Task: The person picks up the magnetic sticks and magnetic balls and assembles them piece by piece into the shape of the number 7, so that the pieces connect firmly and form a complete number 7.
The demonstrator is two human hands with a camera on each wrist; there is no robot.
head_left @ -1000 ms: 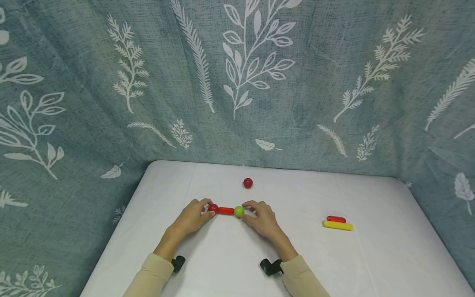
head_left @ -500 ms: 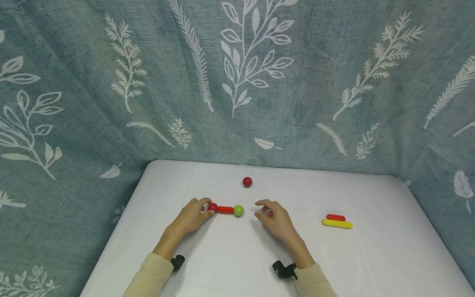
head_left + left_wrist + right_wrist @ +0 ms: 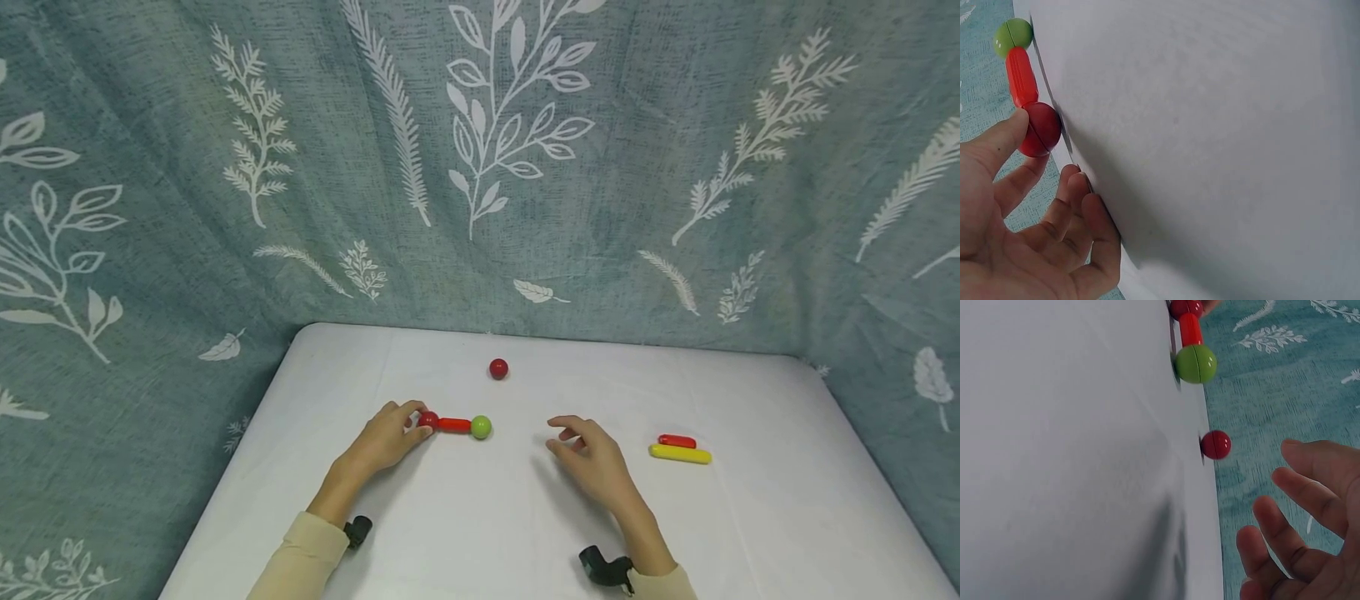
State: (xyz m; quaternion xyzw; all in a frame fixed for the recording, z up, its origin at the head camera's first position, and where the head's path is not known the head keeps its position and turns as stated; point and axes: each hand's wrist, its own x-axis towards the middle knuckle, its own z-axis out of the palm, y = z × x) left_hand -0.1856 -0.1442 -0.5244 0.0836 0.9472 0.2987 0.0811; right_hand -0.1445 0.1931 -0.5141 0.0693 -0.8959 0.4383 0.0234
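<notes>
My left hand point(image 3: 384, 437) pinches a dark red ball point(image 3: 1041, 129) between thumb and forefinger. From that ball a short red rod point(image 3: 454, 425) runs to a green ball point(image 3: 481, 427), the three joined in a line at the table surface. My right hand point(image 3: 592, 462) is held over the table to the right of the green ball, apart from it, with loosely bent fingers and nothing in them. In the right wrist view its fingers are spread, and the green ball point(image 3: 1195, 364) shows beyond them.
A loose dark red ball point(image 3: 498, 369) lies toward the back of the white table point(image 3: 450, 533). At the right, a short red rod point(image 3: 677, 441) lies against a longer yellow rod point(image 3: 680, 454). A leaf-patterned teal cloth point(image 3: 337, 167) hangs behind the table.
My right hand has let go of the green ball and moved right, away from it. My left hand stays on the dark red ball, and the joined piece has hardly moved.
</notes>
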